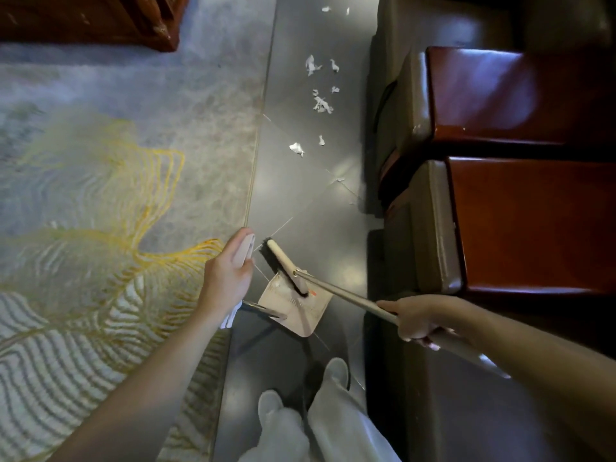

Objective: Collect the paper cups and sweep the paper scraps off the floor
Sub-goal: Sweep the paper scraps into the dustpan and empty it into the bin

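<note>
My left hand (230, 268) grips the pale top of the dustpan handle (244, 250). The beige dustpan (296, 311) sits on the dark tiled floor just below it, with some white debris inside. My right hand (415, 320) grips the metal broom pole (336, 291). The broom head (283, 266), black-bristled with a pale back, lies at the pan's mouth. Several white paper scraps (321, 105) are scattered on the tiles farther ahead, with one larger scrap (296, 149) nearest. No paper cup is in view.
A grey rug with yellow line pattern (116, 195) covers the floor on the left. Upholstered seats with glossy red-brown wooden arms (520, 211) line the right side. Dark wooden furniture (90, 18) stands at the top left. My white-trousered legs and shoes (333, 371) are below.
</note>
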Action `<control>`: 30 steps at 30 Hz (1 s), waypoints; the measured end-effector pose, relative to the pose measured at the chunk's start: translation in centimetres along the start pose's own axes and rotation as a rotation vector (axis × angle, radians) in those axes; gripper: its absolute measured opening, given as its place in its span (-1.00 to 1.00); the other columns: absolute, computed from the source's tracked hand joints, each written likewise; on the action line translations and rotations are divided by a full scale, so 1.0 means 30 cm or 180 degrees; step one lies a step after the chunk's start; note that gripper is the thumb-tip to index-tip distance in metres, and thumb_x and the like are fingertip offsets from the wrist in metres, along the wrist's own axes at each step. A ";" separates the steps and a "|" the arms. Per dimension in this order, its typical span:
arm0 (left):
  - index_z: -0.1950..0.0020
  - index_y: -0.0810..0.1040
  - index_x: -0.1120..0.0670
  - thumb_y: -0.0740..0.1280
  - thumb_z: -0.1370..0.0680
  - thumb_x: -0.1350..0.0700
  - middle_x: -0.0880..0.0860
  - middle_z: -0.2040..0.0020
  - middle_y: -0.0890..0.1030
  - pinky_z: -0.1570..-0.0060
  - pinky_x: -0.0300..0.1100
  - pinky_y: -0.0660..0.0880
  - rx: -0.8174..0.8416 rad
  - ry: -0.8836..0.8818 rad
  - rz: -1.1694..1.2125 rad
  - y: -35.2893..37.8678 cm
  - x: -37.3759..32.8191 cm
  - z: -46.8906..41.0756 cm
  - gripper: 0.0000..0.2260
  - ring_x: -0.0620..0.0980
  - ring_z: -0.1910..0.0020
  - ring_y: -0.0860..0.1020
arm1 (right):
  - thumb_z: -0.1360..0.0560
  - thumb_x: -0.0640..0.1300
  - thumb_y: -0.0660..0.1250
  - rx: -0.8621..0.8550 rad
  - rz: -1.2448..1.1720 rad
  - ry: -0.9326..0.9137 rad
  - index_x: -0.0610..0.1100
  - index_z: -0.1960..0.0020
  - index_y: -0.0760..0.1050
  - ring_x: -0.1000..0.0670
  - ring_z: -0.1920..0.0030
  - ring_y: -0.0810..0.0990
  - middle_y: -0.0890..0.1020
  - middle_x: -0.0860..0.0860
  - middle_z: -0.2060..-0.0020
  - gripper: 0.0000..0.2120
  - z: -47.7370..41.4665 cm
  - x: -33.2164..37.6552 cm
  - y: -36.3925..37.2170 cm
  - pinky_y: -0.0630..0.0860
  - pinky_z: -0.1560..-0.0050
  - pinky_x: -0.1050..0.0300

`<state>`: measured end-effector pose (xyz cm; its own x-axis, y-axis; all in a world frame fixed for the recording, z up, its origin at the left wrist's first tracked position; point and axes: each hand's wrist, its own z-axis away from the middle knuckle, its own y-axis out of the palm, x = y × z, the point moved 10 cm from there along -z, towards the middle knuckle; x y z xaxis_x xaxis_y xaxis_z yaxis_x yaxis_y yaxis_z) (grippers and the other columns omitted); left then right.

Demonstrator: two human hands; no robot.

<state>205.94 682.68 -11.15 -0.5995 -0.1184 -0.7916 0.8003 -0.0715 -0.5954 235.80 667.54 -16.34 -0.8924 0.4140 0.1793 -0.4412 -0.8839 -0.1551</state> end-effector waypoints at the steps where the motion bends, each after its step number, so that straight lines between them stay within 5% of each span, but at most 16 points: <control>1: -0.25 0.48 -0.17 0.31 -0.47 0.31 -0.25 -0.09 0.54 0.03 -0.61 0.26 -0.0006 0.0044 -0.0013 -0.006 -0.011 -0.011 -0.53 -0.36 0.00 0.43 | -0.49 -0.35 0.23 0.0011 -0.0123 -0.0010 0.23 -0.53 -0.01 0.05 0.39 0.48 0.54 -0.15 0.06 -0.19 0.007 -0.007 -0.024 0.50 0.42 0.22; 8: -0.20 0.42 -0.27 0.25 -0.47 0.29 -0.23 0.03 0.52 0.14 -0.50 0.35 -0.0233 0.0185 0.0107 -0.043 -0.134 -0.202 -0.51 -0.18 0.16 0.45 | -0.50 -0.32 0.25 -0.0280 -0.0447 -0.0110 0.24 -0.53 -0.09 0.06 0.42 0.47 0.54 -0.12 0.19 -0.16 0.046 0.035 -0.305 0.48 0.44 0.22; 11: -0.25 0.43 -0.22 0.24 -0.48 0.29 0.01 0.07 0.57 0.06 -0.08 0.48 -0.0202 0.0129 0.0079 -0.039 -0.184 -0.361 -0.52 0.13 0.16 0.50 | -0.51 -0.32 0.23 -0.0465 -0.0562 -0.0164 0.19 -0.55 -0.10 0.05 0.43 0.46 0.53 -0.11 0.22 -0.18 0.047 0.097 -0.469 0.48 0.45 0.20; 13: -0.28 0.46 -0.17 0.24 -0.49 0.28 0.14 0.08 0.59 0.05 0.01 0.48 -0.0203 0.0087 0.0066 -0.041 -0.208 -0.478 -0.53 0.23 0.14 0.51 | -0.51 -0.31 0.24 -0.0636 -0.0549 -0.0180 0.16 -0.55 -0.09 0.07 0.49 0.48 0.55 -0.11 0.24 -0.20 0.043 0.136 -0.588 0.47 0.48 0.20; 17: -0.28 0.45 -0.18 0.25 -0.49 0.27 0.18 0.05 0.59 0.01 0.04 0.48 -0.0120 0.0020 0.0106 -0.039 -0.237 -0.709 -0.54 0.23 0.08 0.52 | -0.50 -0.29 0.24 -0.0805 -0.0651 -0.0096 0.15 -0.56 -0.09 0.07 0.56 0.49 0.58 -0.09 0.30 -0.20 0.025 0.200 -0.818 0.46 0.51 0.21; 23: -0.22 0.40 -0.29 0.27 -0.49 0.23 0.13 0.23 0.53 0.23 -0.12 0.36 -0.0027 0.0014 -0.0056 -0.026 -0.274 -1.051 -0.54 0.13 0.26 0.42 | -0.49 -0.31 0.23 -0.1120 -0.0412 0.0069 0.06 -0.57 -0.09 0.04 0.53 0.53 0.63 -0.10 0.28 -0.20 -0.060 0.301 -1.168 0.46 0.51 0.21; 27: -0.18 0.41 -0.30 0.27 -0.48 0.26 0.18 0.18 0.55 0.18 -0.03 0.43 -0.0035 0.0096 -0.0054 0.007 -0.324 -1.261 -0.53 0.18 0.28 0.43 | -0.47 -0.32 0.21 -0.1174 -0.0226 0.0268 0.03 -0.57 -0.06 -0.04 0.33 0.63 0.59 -0.11 0.10 -0.21 -0.166 0.342 -1.424 0.52 0.43 0.16; 30: -0.18 0.39 -0.31 0.27 -0.47 0.25 0.14 0.25 0.51 0.24 -0.06 0.40 -0.0110 0.0019 -0.0130 0.041 -0.338 -1.426 -0.53 0.09 0.36 0.37 | -0.42 -0.34 0.23 -0.1323 0.0077 0.0280 -0.05 -0.55 0.07 -0.03 0.28 0.56 0.53 -0.04 0.16 -0.24 -0.259 0.387 -1.642 0.50 0.42 0.18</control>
<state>212.42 726.16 -9.75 -0.6317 -0.1103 -0.7673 0.7743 -0.0421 -0.6314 246.44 717.57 -14.16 -0.8997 0.4272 0.0900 -0.4045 -0.7381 -0.5399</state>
